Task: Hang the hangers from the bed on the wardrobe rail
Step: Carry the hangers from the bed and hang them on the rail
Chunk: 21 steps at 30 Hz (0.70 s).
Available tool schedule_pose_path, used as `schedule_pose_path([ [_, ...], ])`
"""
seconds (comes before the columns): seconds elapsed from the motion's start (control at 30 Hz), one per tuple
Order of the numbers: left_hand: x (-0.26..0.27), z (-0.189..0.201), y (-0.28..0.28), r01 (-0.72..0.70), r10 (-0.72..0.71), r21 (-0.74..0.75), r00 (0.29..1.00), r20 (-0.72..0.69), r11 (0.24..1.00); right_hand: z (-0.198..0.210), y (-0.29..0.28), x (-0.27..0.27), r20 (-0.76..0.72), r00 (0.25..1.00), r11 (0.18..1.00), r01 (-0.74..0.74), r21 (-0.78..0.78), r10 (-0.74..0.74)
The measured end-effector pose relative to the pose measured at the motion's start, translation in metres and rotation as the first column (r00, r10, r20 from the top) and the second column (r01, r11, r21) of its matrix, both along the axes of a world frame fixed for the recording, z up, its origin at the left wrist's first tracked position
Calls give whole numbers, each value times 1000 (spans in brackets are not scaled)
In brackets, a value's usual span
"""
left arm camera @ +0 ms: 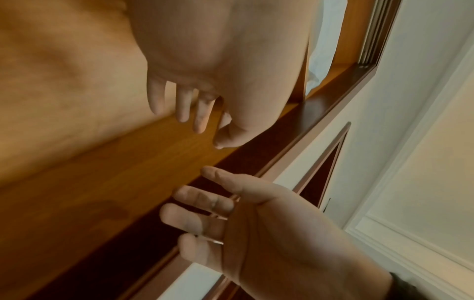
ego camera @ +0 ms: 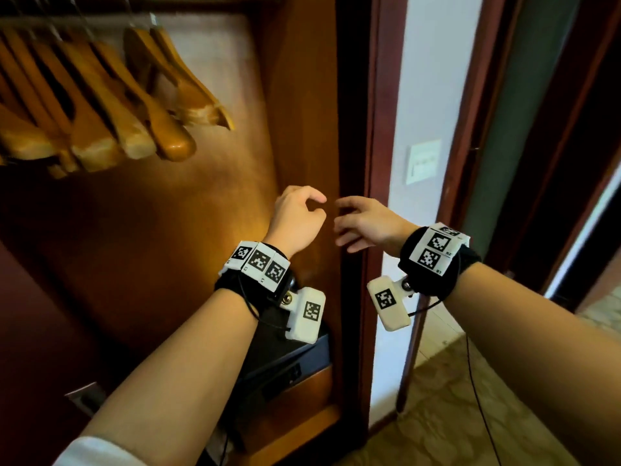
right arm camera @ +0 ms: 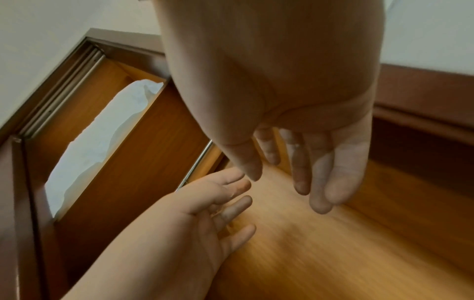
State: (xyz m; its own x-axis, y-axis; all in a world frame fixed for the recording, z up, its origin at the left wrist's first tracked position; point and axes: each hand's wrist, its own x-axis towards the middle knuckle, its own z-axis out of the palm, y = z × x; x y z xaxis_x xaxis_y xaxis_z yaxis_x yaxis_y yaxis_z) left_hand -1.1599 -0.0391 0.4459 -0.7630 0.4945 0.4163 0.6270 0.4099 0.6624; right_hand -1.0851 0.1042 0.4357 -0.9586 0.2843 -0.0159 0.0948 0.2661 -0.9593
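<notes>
Several wooden hangers (ego camera: pixel 100 105) hang side by side from the wardrobe rail (ego camera: pixel 84 20) at the upper left. No bed is in view. My left hand (ego camera: pixel 317 205) hovers in front of the wardrobe's right side panel (ego camera: pixel 302 95), its fingers loosely curled and holding nothing. My right hand (ego camera: pixel 346 220) is just to its right, fingers relaxed and spread, also empty. The two hands nearly touch at the fingertips. The left wrist view shows the left hand (left arm camera: pixel 205 113) above the right hand (left arm camera: pixel 205 213). In the right wrist view the right hand (right arm camera: pixel 295 172) is above the left hand (right arm camera: pixel 231 203).
A dark box (ego camera: pixel 289 358) sits on the wardrobe's lower shelf under my left wrist. The dark red door frame (ego camera: pixel 376 129) stands right of the hands, with a light switch (ego camera: pixel 423 161) on the wall beyond. A dark stick (ego camera: pixel 411 348) leans there. White bedding (right arm camera: pixel 102 146) lies on the top shelf.
</notes>
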Motion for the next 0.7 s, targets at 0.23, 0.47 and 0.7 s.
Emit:
schedule_pose_path([
  [0.23, 88, -32, 120, 127, -125, -31, 991, 50, 991, -29, 104, 122, 55, 983, 981, 181, -70, -178],
  [0.47, 236, -66, 270, 374, -356, -72, 915, 189, 925, -63, 227, 301, 121, 897, 896, 436, -84, -425],
  [0.7, 381, -93, 393, 621, -583, -120, 775, 244, 775, -81, 302, 474, 166, 723, 714, 690, -120, -671],
])
